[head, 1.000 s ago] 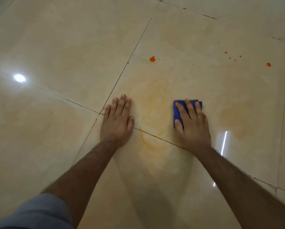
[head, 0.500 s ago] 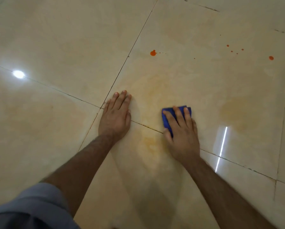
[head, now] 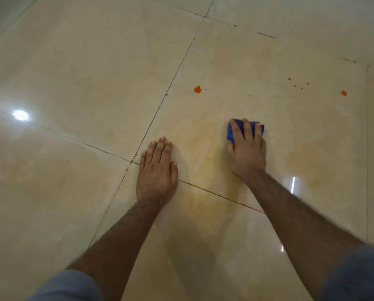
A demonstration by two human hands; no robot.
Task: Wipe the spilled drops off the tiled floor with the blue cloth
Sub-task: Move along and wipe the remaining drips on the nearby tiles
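Head view, looking down at a glossy beige tiled floor [head: 77, 68]. Blue cloth [head: 231, 133], folded small, lies flat on the floor right of centre, pinned under the right hand [head: 246, 152]; only its far edge and left side show past the hand. Fingers [head: 247, 129] of the right hand are extended and slightly spread, pressing down on the cloth rather than curled around it. Left hand [head: 157, 170] rests palm down and empty on the bare floor just left of the cloth, fingers straight and close together, lying across a grout line [head: 168, 85]. Between and below the two hands, a faint orange smear [head: 201, 148] tints the tile. Beyond the cloth, unwiped: one large orange drop [head: 197, 89] with tiny specks beside it, a cluster of small drops [head: 296, 84] farther right, and a larger drop [head: 343, 93] at the far right. Grey sleeves [head: 68, 285] appear at the lower corners. A round light reflection [head: 20, 115] shows at left.
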